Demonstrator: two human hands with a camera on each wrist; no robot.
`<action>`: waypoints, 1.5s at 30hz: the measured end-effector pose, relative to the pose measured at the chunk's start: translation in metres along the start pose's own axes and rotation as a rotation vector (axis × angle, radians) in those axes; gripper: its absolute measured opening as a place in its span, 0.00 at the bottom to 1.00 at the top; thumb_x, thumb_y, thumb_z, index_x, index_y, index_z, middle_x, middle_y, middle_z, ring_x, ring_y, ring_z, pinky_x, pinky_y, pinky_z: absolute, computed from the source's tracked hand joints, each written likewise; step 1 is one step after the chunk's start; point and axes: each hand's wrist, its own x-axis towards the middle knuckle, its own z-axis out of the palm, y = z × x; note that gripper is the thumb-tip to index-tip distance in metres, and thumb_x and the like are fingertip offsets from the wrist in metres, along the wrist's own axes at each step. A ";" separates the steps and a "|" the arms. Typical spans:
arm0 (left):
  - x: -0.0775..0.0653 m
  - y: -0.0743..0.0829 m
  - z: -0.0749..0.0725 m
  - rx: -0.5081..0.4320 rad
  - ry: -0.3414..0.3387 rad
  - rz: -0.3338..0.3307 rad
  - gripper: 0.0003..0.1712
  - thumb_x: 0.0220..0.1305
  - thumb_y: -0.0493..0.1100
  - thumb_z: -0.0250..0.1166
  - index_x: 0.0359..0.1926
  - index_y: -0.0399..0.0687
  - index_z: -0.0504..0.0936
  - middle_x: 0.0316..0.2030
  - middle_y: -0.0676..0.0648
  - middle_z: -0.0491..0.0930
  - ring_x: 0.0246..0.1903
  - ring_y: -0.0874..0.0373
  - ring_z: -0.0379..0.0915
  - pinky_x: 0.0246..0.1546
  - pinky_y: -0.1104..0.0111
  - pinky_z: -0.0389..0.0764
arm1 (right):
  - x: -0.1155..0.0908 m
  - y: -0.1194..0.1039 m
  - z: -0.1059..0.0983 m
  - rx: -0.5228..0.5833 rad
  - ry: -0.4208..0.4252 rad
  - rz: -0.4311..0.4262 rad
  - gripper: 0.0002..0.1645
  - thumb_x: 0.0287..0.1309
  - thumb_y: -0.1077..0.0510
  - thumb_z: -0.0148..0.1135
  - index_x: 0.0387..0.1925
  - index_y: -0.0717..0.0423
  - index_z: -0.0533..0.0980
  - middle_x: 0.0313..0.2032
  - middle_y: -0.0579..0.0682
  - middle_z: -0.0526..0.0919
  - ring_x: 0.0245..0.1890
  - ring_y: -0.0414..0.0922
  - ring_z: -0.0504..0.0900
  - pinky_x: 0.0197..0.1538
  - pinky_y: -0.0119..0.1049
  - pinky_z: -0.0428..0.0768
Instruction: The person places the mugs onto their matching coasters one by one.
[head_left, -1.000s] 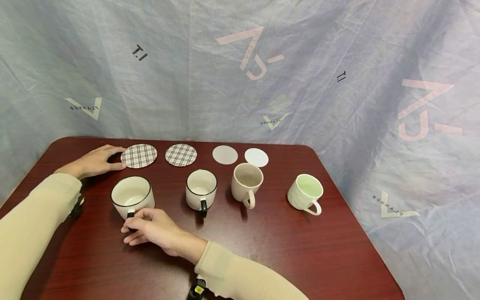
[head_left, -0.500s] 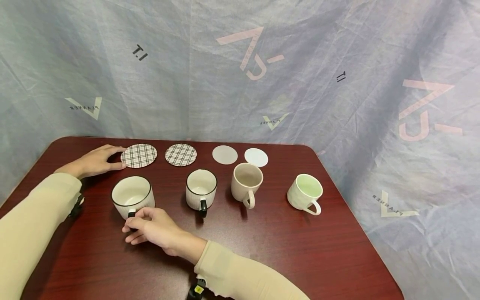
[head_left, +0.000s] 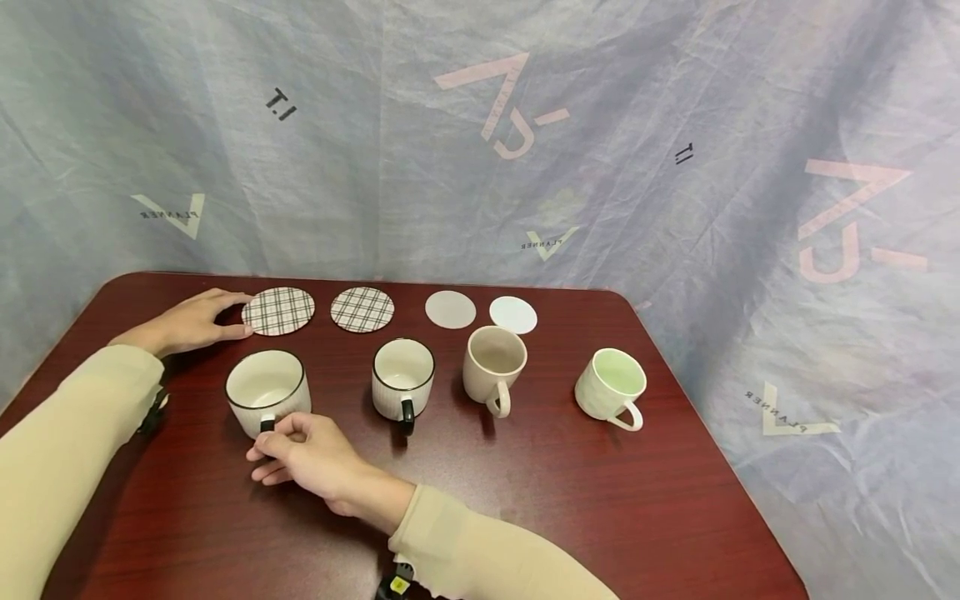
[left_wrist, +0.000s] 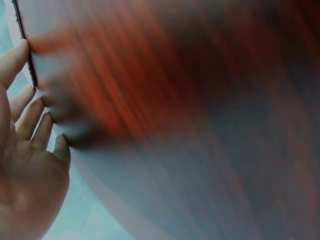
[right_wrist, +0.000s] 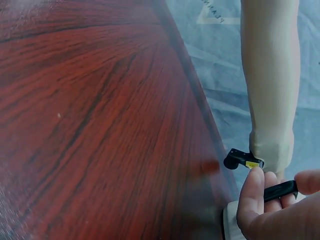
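In the head view my right hand (head_left: pixel 318 458) grips the black handle (head_left: pixel 267 426) of a wide white mug (head_left: pixel 264 385) with a black rim, front left on the table. The right wrist view shows thumb and fingers around that handle (right_wrist: pixel 281 190), and a sliver of the mug (right_wrist: pixel 231 220) beside them. Behind the mug, my left hand (head_left: pixel 193 322) rests at the left edge of a plaid coaster (head_left: pixel 279 312), thumb and fingers spread along it. The left hand (left_wrist: pixel 35 165) has its fingertips down by the coaster's dark edge in the left wrist view.
Rightward stand a ribbed white mug (head_left: pixel 402 385) with a black handle, a beige mug (head_left: pixel 483 379) and a pale green mug (head_left: pixel 600 393). Along the back lie another plaid coaster (head_left: pixel 362 310), a grey one (head_left: pixel 450 309) and a white one (head_left: pixel 513 314). A grey cloth (head_left: pixel 360 150) hangs behind.
The wide white mug has shifted slightly to the right and away from me, along with my right hand. My left hand and the coasters have stayed in place.
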 end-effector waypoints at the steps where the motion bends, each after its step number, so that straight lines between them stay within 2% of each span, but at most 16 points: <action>1: 0.000 0.000 0.000 0.000 0.000 0.000 0.45 0.76 0.54 0.66 0.77 0.28 0.61 0.72 0.21 0.57 0.70 0.20 0.54 0.65 0.26 0.59 | 0.000 0.000 0.000 0.000 0.007 -0.002 0.05 0.72 0.65 0.62 0.36 0.58 0.78 0.38 0.61 0.91 0.37 0.59 0.91 0.41 0.36 0.89; 11: -0.001 0.002 -0.001 -0.008 0.008 0.007 0.45 0.75 0.54 0.67 0.77 0.28 0.61 0.72 0.20 0.57 0.70 0.20 0.54 0.65 0.26 0.59 | -0.001 0.000 0.000 -0.015 0.065 -0.046 0.04 0.72 0.63 0.62 0.38 0.60 0.80 0.36 0.54 0.91 0.35 0.56 0.92 0.41 0.35 0.89; 19: -0.001 0.005 -0.003 -0.015 0.003 0.011 0.44 0.76 0.52 0.66 0.77 0.28 0.61 0.72 0.21 0.57 0.70 0.21 0.54 0.66 0.27 0.59 | 0.000 -0.002 -0.002 -0.018 0.092 -0.066 0.05 0.72 0.62 0.63 0.37 0.57 0.80 0.32 0.47 0.90 0.28 0.39 0.86 0.38 0.31 0.87; 28: -0.002 0.005 -0.001 0.000 0.007 0.004 0.43 0.76 0.53 0.66 0.77 0.28 0.61 0.72 0.20 0.57 0.70 0.20 0.54 0.66 0.26 0.59 | 0.004 -0.009 -0.004 -0.028 0.098 -0.095 0.04 0.72 0.63 0.63 0.38 0.60 0.81 0.35 0.52 0.91 0.31 0.47 0.90 0.40 0.34 0.89; 36: -0.002 0.004 0.000 -0.004 0.015 0.010 0.43 0.76 0.53 0.66 0.77 0.28 0.62 0.71 0.20 0.58 0.70 0.21 0.55 0.66 0.27 0.59 | 0.011 -0.013 -0.007 -0.025 0.107 -0.115 0.04 0.72 0.64 0.63 0.38 0.60 0.81 0.34 0.52 0.90 0.29 0.42 0.88 0.39 0.33 0.88; 45: -0.001 0.002 0.001 -0.007 0.020 0.028 0.41 0.76 0.49 0.66 0.76 0.28 0.62 0.71 0.21 0.59 0.70 0.22 0.56 0.66 0.28 0.60 | 0.018 -0.021 -0.008 -0.036 0.124 -0.121 0.04 0.73 0.63 0.63 0.38 0.59 0.81 0.33 0.49 0.89 0.30 0.43 0.88 0.40 0.34 0.89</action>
